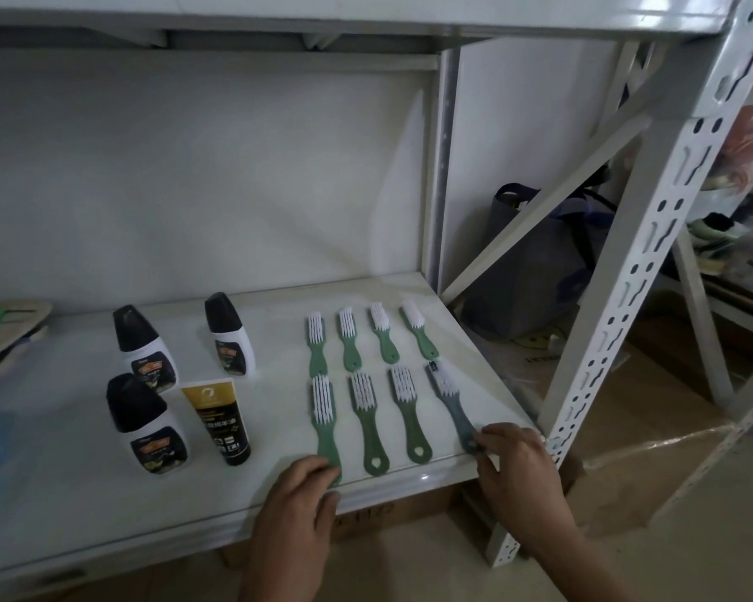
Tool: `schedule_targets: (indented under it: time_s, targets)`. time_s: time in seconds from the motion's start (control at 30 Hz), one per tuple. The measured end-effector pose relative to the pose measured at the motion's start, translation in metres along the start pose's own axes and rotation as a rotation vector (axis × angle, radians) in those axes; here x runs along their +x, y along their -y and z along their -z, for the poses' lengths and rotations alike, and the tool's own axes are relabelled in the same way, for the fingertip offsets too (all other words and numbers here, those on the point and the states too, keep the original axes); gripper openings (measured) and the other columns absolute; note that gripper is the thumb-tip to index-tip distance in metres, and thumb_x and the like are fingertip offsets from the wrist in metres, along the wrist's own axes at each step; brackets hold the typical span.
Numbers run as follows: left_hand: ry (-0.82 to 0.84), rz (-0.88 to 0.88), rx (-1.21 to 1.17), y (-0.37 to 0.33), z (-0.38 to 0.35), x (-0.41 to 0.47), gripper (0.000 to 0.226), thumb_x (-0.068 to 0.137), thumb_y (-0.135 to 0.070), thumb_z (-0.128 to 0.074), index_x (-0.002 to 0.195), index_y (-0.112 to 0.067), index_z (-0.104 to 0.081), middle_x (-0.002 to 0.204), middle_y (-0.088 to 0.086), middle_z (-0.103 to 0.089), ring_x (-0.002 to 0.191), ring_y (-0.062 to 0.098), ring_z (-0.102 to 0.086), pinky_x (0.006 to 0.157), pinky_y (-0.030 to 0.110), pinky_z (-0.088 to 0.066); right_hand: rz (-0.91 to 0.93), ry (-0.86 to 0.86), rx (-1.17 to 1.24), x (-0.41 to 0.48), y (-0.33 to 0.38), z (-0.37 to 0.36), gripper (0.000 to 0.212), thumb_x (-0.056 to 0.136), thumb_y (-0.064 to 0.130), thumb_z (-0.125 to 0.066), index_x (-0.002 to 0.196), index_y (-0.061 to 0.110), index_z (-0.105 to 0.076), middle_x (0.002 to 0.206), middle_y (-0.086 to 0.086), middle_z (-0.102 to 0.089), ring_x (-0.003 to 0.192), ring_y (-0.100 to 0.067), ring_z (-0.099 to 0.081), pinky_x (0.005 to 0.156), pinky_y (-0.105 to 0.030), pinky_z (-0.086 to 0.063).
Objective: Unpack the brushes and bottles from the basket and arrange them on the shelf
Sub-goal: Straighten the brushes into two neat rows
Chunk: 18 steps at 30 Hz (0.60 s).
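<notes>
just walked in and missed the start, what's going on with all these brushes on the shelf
A person is laying out brushes and bottles on a white shelf. Eight brushes lie in two rows of four, bristles pointing to the back. The left hand is on the handle of the front-left green brush, and the right hand is on the handle of the front-right grey brush, apparently straightening them. To the left stand three white bottles with black caps and a black tube.

Eight brushes [368, 384] lie in two rows on the shelf [105, 493]. The left hand [298, 493] touches the front-left handle; the right hand [518, 462] seemingly pinches the greyish brush [451, 401].
</notes>
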<state>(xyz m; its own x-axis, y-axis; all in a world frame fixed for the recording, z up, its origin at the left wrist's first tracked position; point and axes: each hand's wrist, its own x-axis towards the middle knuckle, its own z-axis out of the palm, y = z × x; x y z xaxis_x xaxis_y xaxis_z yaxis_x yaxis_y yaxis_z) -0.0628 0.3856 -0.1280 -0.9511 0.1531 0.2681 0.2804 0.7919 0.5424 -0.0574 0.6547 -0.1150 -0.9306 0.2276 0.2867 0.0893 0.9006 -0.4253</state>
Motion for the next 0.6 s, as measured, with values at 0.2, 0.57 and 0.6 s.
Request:
schedule_targets:
  time_s: [0.2, 0.57, 0.6]
  targets:
    - [-0.014, -0.007, 0.016, 0.007, -0.002, 0.003, 0.023, 0.077, -0.009, -0.081, 0.100, -0.014, -0.079, 0.110, -0.004, -0.070, 0.099, 0.013, -0.065, 0.091, 0.017, -0.039, 0.014, -0.020, 0.004, 0.000, -0.002, -0.002, 0.026, 0.078, 0.004, -0.069, 0.099, 0.017, -0.077, 0.108, 0.001, -0.071, 0.099, -0.023, -0.058, 0.085, -0.036, -0.051]
    - [0.010, -0.049, -0.031, -0.004, 0.024, -0.003, 0.027, 0.085, -0.014, -0.073, 0.111, -0.020, -0.074, 0.118, -0.013, -0.061, 0.110, 0.006, -0.058, 0.096, 0.015, -0.038, -0.052, -0.065, 0.075, 0.000, 0.003, 0.014, 0.034, 0.080, 0.007, -0.070, 0.111, 0.022, -0.072, 0.114, 0.004, -0.071, 0.100, -0.018, -0.064, 0.091, -0.035, -0.052]
    - [0.014, -0.046, -0.053, -0.005, 0.034, -0.005, 0.024, 0.084, -0.014, -0.073, 0.106, -0.023, -0.074, 0.112, -0.017, -0.063, 0.105, 0.002, -0.060, 0.093, 0.013, -0.040, -0.072, -0.120, 0.116, 0.000, 0.005, 0.021, 0.033, 0.081, 0.007, -0.070, 0.110, 0.021, -0.071, 0.114, 0.003, -0.071, 0.094, -0.017, -0.066, 0.087, -0.035, -0.054]
